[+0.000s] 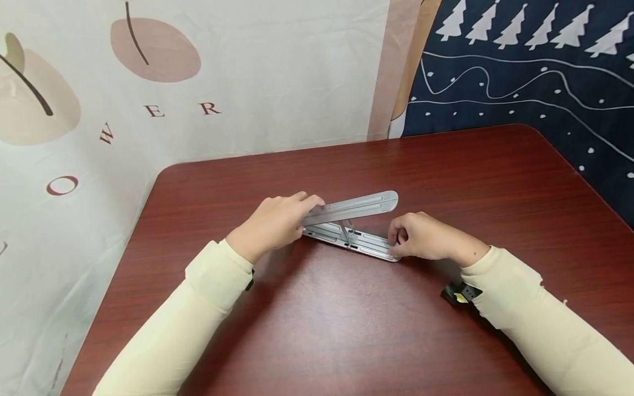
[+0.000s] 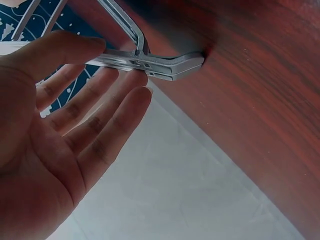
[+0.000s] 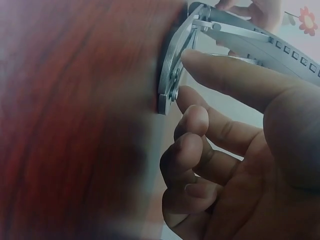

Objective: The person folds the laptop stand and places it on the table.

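A silver folding metal stand (image 1: 358, 207) lies on the table, its long upper plate raised at a slant from the base plate (image 1: 375, 245). Thin support legs (image 1: 345, 231) join the two plates. My left hand (image 1: 277, 223) holds the upper plate at the hinged end; in the left wrist view its thumb and fingers lie on opposite sides of the metal. At the other end of the base, my right hand (image 1: 430, 236) pinches the plate between thumb and index finger. Its remaining fingers (image 3: 187, 155) are curled. A row of slots (image 3: 300, 60) shows under the raised plate.
The reddish-brown wooden table (image 1: 346, 330) has rounded back corners. Behind it hang a pale printed cloth (image 1: 277, 71) and a dark blue cloth (image 1: 495, 82) with white trees. A dark device (image 1: 460, 294) sits under the right sleeve.
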Demonstrator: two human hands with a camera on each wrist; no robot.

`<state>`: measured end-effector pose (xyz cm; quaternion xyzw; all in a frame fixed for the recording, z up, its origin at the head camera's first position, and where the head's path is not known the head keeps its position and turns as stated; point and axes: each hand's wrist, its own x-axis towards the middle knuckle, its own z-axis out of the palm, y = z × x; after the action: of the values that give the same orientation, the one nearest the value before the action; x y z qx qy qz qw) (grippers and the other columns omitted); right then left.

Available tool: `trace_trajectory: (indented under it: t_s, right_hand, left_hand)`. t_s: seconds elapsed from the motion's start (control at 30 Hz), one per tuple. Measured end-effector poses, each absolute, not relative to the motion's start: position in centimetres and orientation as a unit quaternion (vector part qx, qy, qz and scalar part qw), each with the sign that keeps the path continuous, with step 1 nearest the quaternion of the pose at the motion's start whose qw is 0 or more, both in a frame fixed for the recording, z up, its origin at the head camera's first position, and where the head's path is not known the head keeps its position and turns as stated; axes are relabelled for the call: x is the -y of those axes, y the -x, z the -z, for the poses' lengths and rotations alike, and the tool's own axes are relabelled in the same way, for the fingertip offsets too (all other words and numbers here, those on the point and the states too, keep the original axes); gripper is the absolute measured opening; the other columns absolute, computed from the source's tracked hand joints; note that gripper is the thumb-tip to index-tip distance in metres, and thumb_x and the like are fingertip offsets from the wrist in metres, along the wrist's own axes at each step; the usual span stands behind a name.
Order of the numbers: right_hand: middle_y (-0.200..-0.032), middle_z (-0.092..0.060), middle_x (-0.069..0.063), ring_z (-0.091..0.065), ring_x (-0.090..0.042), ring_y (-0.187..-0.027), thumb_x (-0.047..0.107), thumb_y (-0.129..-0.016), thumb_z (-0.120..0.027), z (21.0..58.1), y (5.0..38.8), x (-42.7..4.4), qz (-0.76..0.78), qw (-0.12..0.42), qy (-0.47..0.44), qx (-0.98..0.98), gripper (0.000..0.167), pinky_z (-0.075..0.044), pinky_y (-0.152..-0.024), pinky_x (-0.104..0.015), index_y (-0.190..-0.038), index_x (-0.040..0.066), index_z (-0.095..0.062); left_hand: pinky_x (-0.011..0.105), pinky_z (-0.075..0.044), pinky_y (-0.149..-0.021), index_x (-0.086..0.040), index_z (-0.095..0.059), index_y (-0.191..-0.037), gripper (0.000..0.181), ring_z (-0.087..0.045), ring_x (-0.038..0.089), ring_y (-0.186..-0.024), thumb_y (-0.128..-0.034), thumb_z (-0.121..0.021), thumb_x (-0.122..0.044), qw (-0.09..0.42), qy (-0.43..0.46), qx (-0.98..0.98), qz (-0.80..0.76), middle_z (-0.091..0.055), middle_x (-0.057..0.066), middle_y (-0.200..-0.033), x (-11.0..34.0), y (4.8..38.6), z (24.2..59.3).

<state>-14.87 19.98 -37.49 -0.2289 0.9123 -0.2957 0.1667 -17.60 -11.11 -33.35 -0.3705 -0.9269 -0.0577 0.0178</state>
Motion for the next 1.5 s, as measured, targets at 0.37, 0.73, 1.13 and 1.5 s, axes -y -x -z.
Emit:
trace_trajectory:
  t_s: [0.37, 0.73, 1.13, 1.5]
  right_hand:
    - [-0.061, -0.052, 0.006, -0.047, -0.005, -0.056, 0.018, -0.081, -0.081, 37.4, 14.4, -19.5, 0.295, 0.174, 0.234, -0.910, 0.012, -0.039, -0.055, -0.022, -0.080, 0.015, -0.069]
    - [-0.060, -0.053, 0.009, -0.047, -0.004, -0.054, 0.019, -0.083, -0.079, 37.7, 14.0, -18.9, 0.301, 0.171, 0.250, -0.904, 0.011, -0.039, -0.054, -0.022, -0.077, 0.018, -0.069]
    - [-0.061, -0.054, 0.009, -0.049, -0.003, -0.055, 0.018, -0.083, -0.078, 37.7, 13.7, -18.4, 0.295, 0.171, 0.257, -0.904, 0.011, -0.041, -0.055, -0.021, -0.076, 0.017, -0.069]
    - [-0.062, -0.056, 0.010, -0.050, -0.002, -0.056, 0.018, -0.084, -0.077, 37.7, 13.3, -18.0, 0.303, 0.177, 0.268, -0.897, 0.009, -0.043, -0.057, -0.021, -0.078, 0.018, -0.070]
  left_hand:
    - [0.033, -0.043, -0.050, -0.018, -0.059, -0.127, 0.057, -0.052, 0.021, -0.054, -0.0778, -0.067, 0.008, 0.022, 0.372, 0.927, 0.052, -0.061, 0.002, -0.095, 10.8, 17.9, 33.3]
    - [0.032, -0.041, -0.049, -0.018, -0.059, -0.123, 0.053, -0.052, 0.022, -0.052, -0.0794, -0.061, 0.012, 0.034, 0.386, 0.920, 0.055, -0.061, 0.004, -0.099, 10.8, 18.6, 33.7]
    - [0.034, -0.046, -0.052, -0.018, -0.059, -0.122, 0.050, -0.059, 0.025, -0.059, -0.0833, -0.057, 0.013, 0.050, 0.406, 0.910, 0.063, -0.062, 0.004, -0.102, 10.6, 19.5, 34.2]
    - [0.036, -0.051, -0.059, -0.021, -0.059, -0.126, 0.052, -0.062, 0.025, -0.065, -0.0864, -0.055, 0.013, 0.019, 0.400, 0.912, 0.089, -0.064, 0.002, -0.110, 10.6, 20.2, 34.2]
